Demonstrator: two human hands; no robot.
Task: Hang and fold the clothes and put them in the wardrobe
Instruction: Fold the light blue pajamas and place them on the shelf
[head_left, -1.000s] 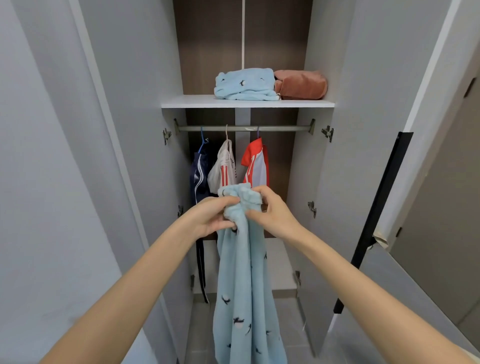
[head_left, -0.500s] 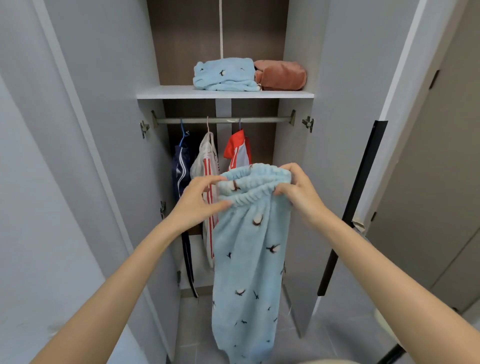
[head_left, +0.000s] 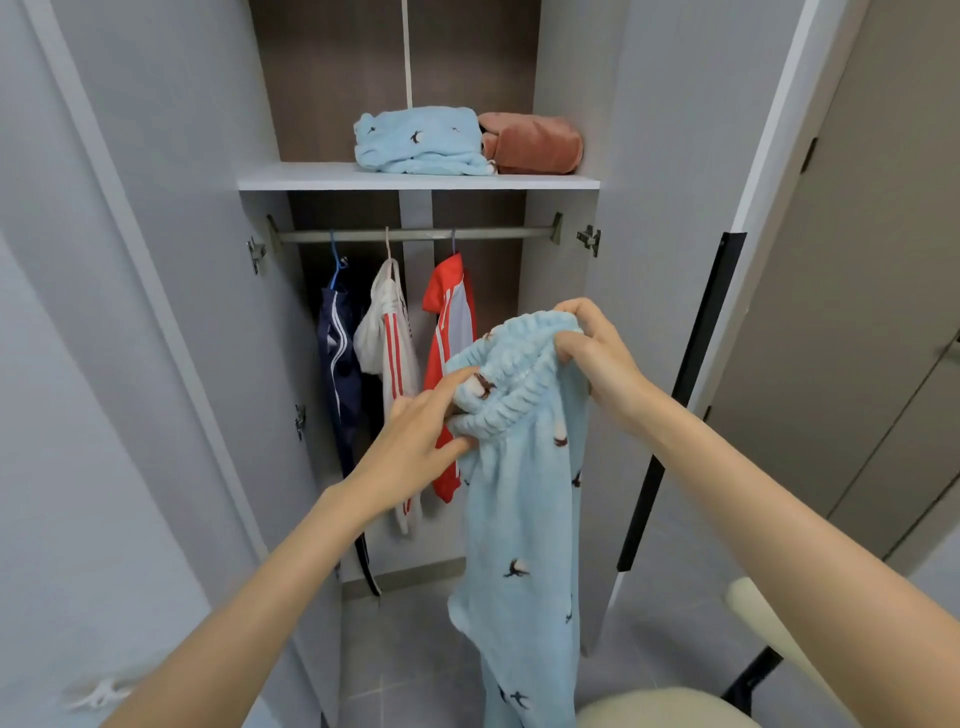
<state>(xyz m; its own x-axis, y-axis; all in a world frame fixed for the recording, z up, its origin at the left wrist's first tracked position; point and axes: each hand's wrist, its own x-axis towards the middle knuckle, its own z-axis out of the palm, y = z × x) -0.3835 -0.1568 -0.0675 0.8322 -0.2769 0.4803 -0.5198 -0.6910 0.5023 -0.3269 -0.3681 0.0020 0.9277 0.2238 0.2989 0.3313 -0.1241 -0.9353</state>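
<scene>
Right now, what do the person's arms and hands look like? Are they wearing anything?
The left arm and right arm are bare to the picture's edge, no sleeves. The left hand and right hand have no gloves; no watch, bracelet or ring shows.

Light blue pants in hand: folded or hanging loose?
Hanging loose. Left hand and right hand pinch the light blue pants at the waistband; legs drape down unfolded.
</scene>
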